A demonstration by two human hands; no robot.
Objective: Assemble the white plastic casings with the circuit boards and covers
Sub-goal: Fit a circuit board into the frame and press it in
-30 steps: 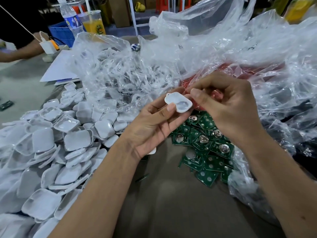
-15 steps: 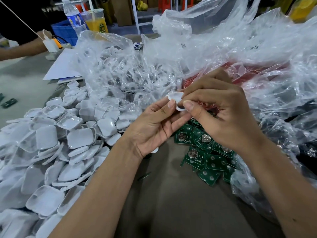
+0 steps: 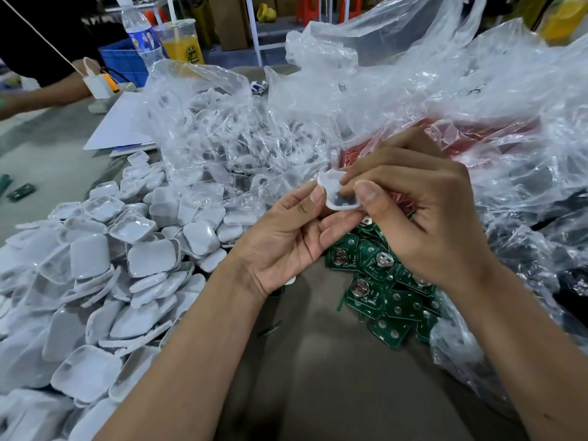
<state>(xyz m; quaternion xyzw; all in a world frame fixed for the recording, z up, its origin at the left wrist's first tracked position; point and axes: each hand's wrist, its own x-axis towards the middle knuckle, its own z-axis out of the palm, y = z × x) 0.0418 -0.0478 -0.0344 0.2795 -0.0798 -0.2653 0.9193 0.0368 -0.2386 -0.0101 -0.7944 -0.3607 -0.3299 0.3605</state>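
Note:
A small white plastic casing (image 3: 335, 193) is held in mid-air between both hands, with a dark part showing inside its hollow. My left hand (image 3: 286, 240) pinches it from below and the left with thumb and fingers. My right hand (image 3: 416, 214) grips its right edge, thumb on top. Beneath the hands lies a heap of green circuit boards (image 3: 378, 288) with round silver cells. A big pile of white casing shells and covers (image 3: 105, 275) fills the left side of the table.
Crumpled clear plastic bags (image 3: 248, 138) with more white parts and a red-tinted bag (image 3: 359, 151) lie behind the hands. Another person's arm (image 3: 44, 97), a water bottle (image 3: 140, 30), an orange drink cup (image 3: 181, 39) and white paper (image 3: 121, 125) are at the far left.
The right hand closed in over the casing, and its thumb now sits on the casing's right edge. The casing turned so its hollow with a dark part faces up.

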